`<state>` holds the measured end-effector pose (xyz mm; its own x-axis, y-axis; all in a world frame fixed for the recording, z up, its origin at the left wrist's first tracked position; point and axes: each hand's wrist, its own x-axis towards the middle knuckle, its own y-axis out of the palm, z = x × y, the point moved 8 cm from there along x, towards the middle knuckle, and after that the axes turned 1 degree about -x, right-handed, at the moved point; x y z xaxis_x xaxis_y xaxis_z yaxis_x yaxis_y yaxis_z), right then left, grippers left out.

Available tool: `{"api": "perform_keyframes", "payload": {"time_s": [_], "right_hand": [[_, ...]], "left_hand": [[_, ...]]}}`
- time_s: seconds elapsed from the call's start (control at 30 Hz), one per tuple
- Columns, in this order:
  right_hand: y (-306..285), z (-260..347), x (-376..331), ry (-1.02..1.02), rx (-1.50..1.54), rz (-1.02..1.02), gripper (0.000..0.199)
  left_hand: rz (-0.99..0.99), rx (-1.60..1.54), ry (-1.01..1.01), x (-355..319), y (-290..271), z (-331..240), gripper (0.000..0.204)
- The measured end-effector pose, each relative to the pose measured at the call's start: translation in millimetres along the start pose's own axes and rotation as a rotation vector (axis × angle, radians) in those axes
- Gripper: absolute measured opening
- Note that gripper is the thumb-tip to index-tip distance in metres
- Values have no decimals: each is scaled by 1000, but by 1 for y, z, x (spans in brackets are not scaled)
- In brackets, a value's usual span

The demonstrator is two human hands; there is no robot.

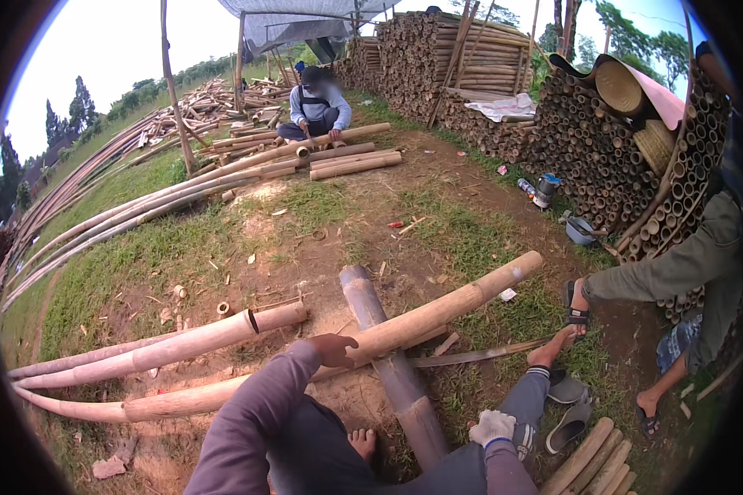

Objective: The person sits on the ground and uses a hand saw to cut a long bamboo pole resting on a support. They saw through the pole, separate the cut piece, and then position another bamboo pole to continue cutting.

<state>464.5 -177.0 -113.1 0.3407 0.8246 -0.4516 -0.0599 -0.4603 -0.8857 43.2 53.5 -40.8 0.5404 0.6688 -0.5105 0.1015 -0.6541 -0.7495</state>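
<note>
A long, thick bamboo pole [437, 318] lies slanting before me, across a darker bamboo piece [367, 301] on the ground. My left hand [332, 351] is bare and rests on the pole near that crossing, fingers stretched out rather than wrapped round it. Over my bent right leg is my right hand [493, 429], in a whitish knit glove with its fingers curled; whatever they may hold is hidden. A flat, thin strip [479, 355] runs from beside the dark piece to my bare right foot [553, 346]; I cannot tell its kind.
More bamboo poles [198, 342] lie at left. Cut lengths [590, 462] sit at lower right by grey shoes [570, 425]. A person in sandals [702, 256] is at right; another person [318, 107] sits working farther off. Stacked bamboo [586, 124] lines the back right, near a bucket [580, 231].
</note>
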Motion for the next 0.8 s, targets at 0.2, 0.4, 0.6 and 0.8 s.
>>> {"api": "perform_keyframes", "payload": {"time_s": [0.2, 0.4, 0.6, 0.8], "right_hand": [[-2, -29, -18, 54, 78, -92, 42], [-1, -28, -16, 52, 116, -76, 39], [0, -22, -3, 17, 200, -42, 43], [50, 1, 94, 99, 971, -44, 51]], "left_hand": [[39, 60, 52, 27, 7, -23, 79], [22, -14, 39, 15, -2, -28, 80], [4, -55, 58, -4, -15, -57, 76], [-23, -179, 110, -8, -31, -92, 76]]}}
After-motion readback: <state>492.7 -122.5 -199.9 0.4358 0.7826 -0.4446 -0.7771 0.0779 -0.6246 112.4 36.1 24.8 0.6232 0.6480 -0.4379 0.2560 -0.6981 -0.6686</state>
